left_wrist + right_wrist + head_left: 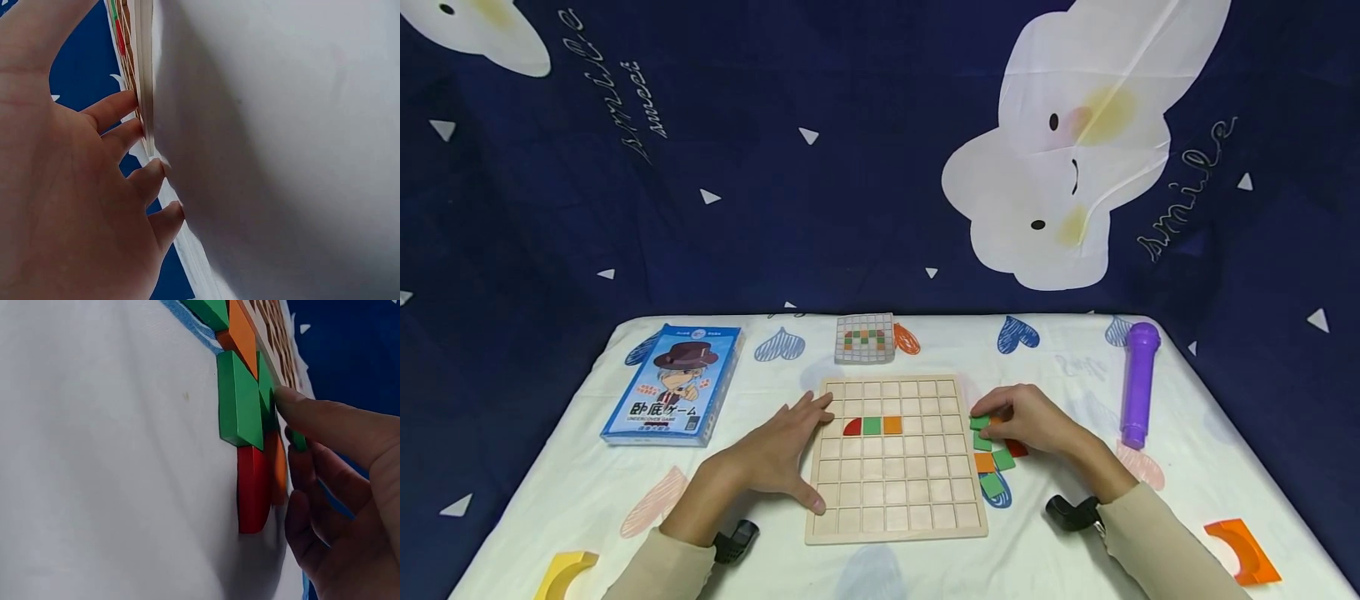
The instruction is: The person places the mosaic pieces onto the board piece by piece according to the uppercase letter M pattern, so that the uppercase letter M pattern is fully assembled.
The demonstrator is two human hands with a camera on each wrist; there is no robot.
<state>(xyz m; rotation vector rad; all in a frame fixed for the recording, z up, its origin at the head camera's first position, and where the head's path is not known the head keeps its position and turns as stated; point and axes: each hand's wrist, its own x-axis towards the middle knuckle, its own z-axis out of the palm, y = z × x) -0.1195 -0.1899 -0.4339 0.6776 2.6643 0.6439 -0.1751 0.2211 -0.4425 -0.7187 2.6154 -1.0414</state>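
A light wooden grid board (895,492) lies in front of me. In one row sit a red quarter-round tile (853,427), a green square tile (872,426) and an orange square tile (892,425). My left hand (775,450) is spread along the board's left side, its thumb and fingertips at the edge. Just off the right edge, my right hand (1026,417) pinches a green tile (299,440) between thumb and fingers. Below that hand are loose tiles: several green ones (240,400), orange ones (239,331) and a red one (252,490), partly hidden by the hand in the head view.
Behind the board stands a small card with a coloured grid pattern (864,340). A blue game box (673,387) lies at left, a purple microphone-shaped object (1139,383) at right. Nearer me are a yellow arch block (563,575) and an orange one (1251,554).
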